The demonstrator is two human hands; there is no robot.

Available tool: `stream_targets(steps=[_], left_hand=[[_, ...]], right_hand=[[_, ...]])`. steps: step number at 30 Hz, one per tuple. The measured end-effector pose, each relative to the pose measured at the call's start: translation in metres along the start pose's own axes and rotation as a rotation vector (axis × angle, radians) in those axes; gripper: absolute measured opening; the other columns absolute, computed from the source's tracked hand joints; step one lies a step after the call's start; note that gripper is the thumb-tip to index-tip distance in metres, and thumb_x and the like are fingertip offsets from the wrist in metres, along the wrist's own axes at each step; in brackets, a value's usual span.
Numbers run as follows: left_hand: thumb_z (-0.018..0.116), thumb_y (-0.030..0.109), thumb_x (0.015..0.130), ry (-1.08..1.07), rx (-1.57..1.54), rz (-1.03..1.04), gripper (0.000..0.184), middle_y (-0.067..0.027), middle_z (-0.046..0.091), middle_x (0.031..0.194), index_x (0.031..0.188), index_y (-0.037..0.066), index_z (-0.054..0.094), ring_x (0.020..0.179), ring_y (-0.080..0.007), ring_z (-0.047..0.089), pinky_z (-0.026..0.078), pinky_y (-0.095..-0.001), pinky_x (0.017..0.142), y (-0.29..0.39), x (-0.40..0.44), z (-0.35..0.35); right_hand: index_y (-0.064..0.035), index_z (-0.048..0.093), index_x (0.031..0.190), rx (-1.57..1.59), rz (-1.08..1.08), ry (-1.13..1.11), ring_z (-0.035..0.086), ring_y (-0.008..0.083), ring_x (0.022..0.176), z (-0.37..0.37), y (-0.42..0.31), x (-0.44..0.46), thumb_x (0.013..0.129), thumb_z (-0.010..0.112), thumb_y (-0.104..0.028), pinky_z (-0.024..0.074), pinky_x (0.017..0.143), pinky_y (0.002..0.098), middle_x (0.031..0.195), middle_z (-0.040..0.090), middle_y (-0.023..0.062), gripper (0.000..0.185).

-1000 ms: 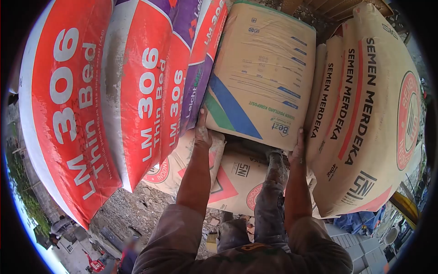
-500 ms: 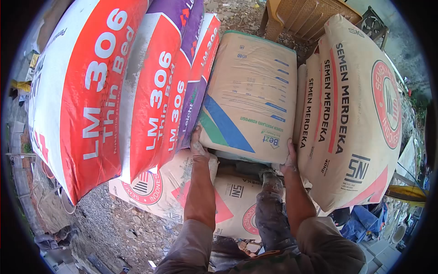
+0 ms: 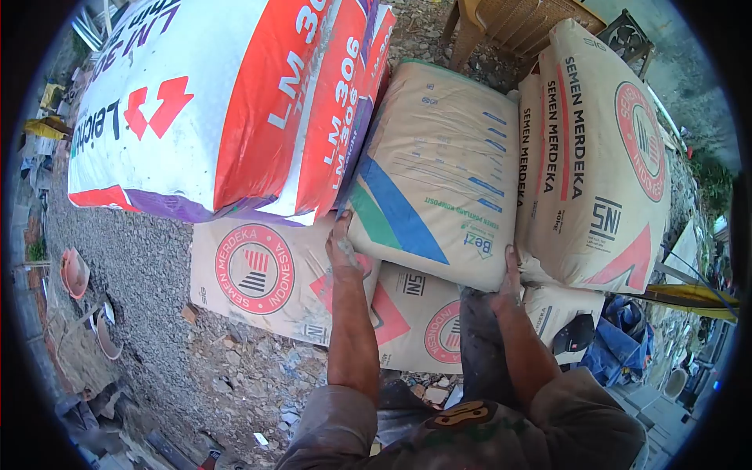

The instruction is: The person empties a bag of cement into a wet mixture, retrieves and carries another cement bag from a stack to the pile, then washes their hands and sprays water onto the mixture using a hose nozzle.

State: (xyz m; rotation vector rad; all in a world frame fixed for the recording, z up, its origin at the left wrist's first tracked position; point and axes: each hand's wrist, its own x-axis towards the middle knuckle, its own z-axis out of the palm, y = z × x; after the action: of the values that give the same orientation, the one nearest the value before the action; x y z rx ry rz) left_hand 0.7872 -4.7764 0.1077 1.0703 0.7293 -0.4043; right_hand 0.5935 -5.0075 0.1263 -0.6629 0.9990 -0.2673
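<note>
As arms [image 3: 354,341] extend | left hand [image 3: 341,246], right hand [image 3: 507,283] grip Bezt bag [image 3: 446,176]

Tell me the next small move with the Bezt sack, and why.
Probably a slight, even push forward on the Bezt sack: the left hand and right hand are at its near corners, and it lies between the LM 306 sacks and Semen Merdeka sacks, so twisting might snag it.

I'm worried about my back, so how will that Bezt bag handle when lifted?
The Bezt bag is probably heavy, being plump and labelled as cement. Its creased skin suggests it may sag mid-lift. Its broad, flattish shape makes rolling unlikely.
</note>
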Motion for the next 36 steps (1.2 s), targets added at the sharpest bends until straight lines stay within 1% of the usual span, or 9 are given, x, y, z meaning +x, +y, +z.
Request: stream_targets(steps=[8, 14, 20, 23, 24, 27, 29, 32, 36], left_hand=[[0.066, 0.033, 0.068, 0.076, 0.181, -0.074, 0.050, -0.0084, 0.060, 0.092, 0.102, -0.003, 0.058, 0.085, -0.0196, 0.054, 0.039, -0.0314, 0.079, 0.070, -0.064, -0.092], [0.062, 0.029, 0.078, 0.095, 0.357, 0.213, 0.044, -0.0084, 0.059, 0.097, 0.106, -0.004, 0.056, 0.085, -0.0139, 0.053, 0.041, -0.0268, 0.077, 0.014, -0.059, -0.179], [0.053, 0.023, 0.087, 0.288, 0.051, 0.564, 0.027, -0.0009, 0.054, 0.081, 0.096, -0.002, 0.054, 0.074, -0.0068, 0.045, 0.036, -0.0228, 0.069, -0.061, -0.095, -0.182], [0.049, 0.034, 0.087, 0.343, -0.053, 0.335, 0.032, 0.0005, 0.048, 0.073, 0.082, 0.002, 0.050, 0.067, -0.0078, 0.041, 0.035, -0.0241, 0.064, -0.101, -0.103, -0.196], [0.048, 0.036, 0.087, 0.343, -0.127, 0.231, 0.034, 0.0004, 0.047, 0.072, 0.079, 0.003, 0.049, 0.066, -0.0083, 0.040, 0.035, -0.0244, 0.064, -0.117, -0.100, -0.200], [0.044, 0.039, 0.087, 0.368, 0.046, 0.053, 0.039, -0.0040, 0.048, 0.074, 0.078, 0.002, 0.050, 0.068, -0.0128, 0.042, 0.035, -0.0274, 0.065, -0.155, -0.108, -0.172], [0.033, 0.045, 0.090, 0.358, 0.213, 0.023, 0.053, -0.0176, 0.057, 0.098, 0.108, -0.002, 0.052, 0.097, -0.0302, 0.051, 0.036, -0.0341, 0.086, -0.177, -0.112, -0.153], [0.030, 0.043, 0.091, 0.502, -0.124, 0.091, 0.050, -0.0191, 0.053, 0.104, 0.113, 0.002, 0.048, 0.100, -0.0315, 0.049, 0.033, -0.0328, 0.091, -0.188, -0.110, -0.118], [0.023, 0.047, 0.090, 0.759, -0.071, -0.073, 0.055, -0.0208, 0.052, 0.110, 0.116, 0.005, 0.048, 0.105, -0.0340, 0.048, 0.031, -0.0357, 0.093, -0.159, -0.120, -0.080]], right_hand=[[-0.0163, 0.040, 0.126, -0.094, 0.274, 0.081, 0.041, 0.0245, 0.116, 0.009, 0.043, -0.135, 0.083, 0.042, -0.054, 0.0338, 0.095, 0.0413, 0.125, 0.045, 0.0039, 0.057], [-0.0198, 0.032, 0.129, -0.118, 0.457, -0.051, 0.037, 0.0220, 0.119, -0.038, 0.134, -0.115, 0.083, 0.029, -0.064, 0.0264, 0.099, 0.0411, 0.129, 0.040, 0.0006, 0.064], [-0.0064, 0.030, 0.128, -0.773, 0.796, 0.037, 0.045, 0.0282, 0.112, -0.080, 0.129, -0.056, 0.080, 0.033, -0.067, 0.0374, 0.091, 0.0395, 0.125, 0.040, 0.0178, 0.077], [0.0011, 0.056, 0.095, -1.162, 0.892, -0.318, 0.061, 0.0231, 0.070, -0.069, 0.062, 0.025, 0.083, 0.050, -0.044, 0.0498, 0.060, 0.0325, 0.081, 0.062, 0.0165, 0.047], [-0.0001, 0.057, 0.083, -1.329, 0.284, -0.187, 0.057, 0.0172, 0.051, 0.017, 0.021, -0.023, 0.082, 0.053, -0.033, 0.0463, 0.047, 0.0291, 0.065, 0.060, 0.0091, 0.033], [-0.0006, 0.053, 0.100, -1.386, -0.272, -0.196, 0.058, 0.0196, 0.070, 0.033, -0.050, 0.143, 0.087, 0.043, -0.027, 0.0485, 0.066, 0.0324, 0.082, 0.060, 0.0072, 0.031], [-0.0012, 0.052, 0.101, -1.354, -0.336, -0.303, 0.057, 0.0198, 0.072, 0.099, -0.074, 0.203, 0.087, 0.043, -0.027, 0.0478, 0.067, 0.0326, 0.084, 0.059, 0.0073, 0.031], [-0.0021, 0.051, 0.103, -1.311, -0.221, -0.405, 0.056, 0.0201, 0.075, 0.172, -0.062, 0.263, 0.087, 0.043, -0.028, 0.0468, 0.069, 0.0329, 0.087, 0.058, 0.0074, 0.032], [-0.0034, 0.049, 0.106, -1.237, -0.124, -0.437, 0.054, 0.0205, 0.080, 0.196, -0.051, 0.311, 0.087, 0.043, -0.030, 0.0454, 0.072, 0.0333, 0.092, 0.056, 0.0076, 0.033]])
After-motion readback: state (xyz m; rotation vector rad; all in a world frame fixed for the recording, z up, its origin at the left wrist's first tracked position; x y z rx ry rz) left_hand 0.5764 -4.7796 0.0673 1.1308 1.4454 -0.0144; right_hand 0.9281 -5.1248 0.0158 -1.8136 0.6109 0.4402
